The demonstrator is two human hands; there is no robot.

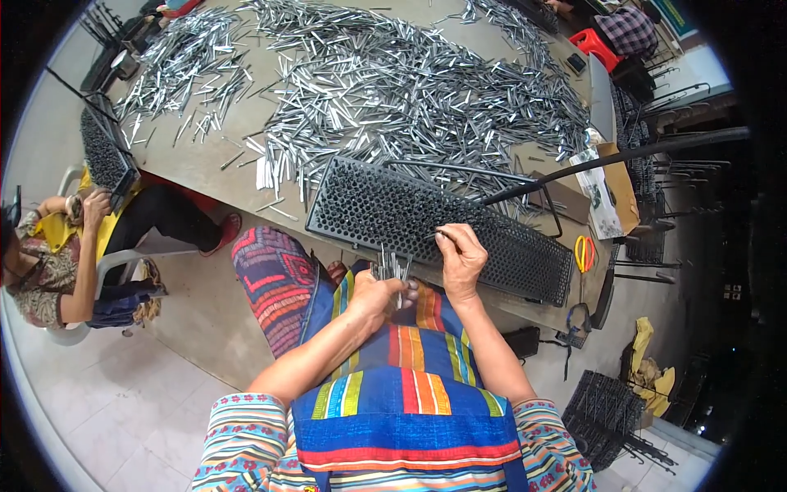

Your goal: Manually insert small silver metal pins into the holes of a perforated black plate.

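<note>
A bunch of thin silvery metal pieces (392, 264) stands up out of my left hand (379, 293), whose fingers are wrapped round them above my lap. My right hand (461, 256) is pinched at the front edge of a long black rack (377, 201) full of small round holes. Whatever lies between those right fingertips is too small to make out. The rack leans tilted against the table's near edge, with a black wire frame behind it. Beyond it a wide heap of similar metal pieces (369, 90) covers much of the table.
Orange-handled scissors (584, 253) lie at the rack's right end, near an open cardboard box (619, 193). A black bar (623, 154) crosses above the table at right. At left a seated person (57, 271) works by another black rack (106, 152). Wire racks (602, 414) stand at lower right.
</note>
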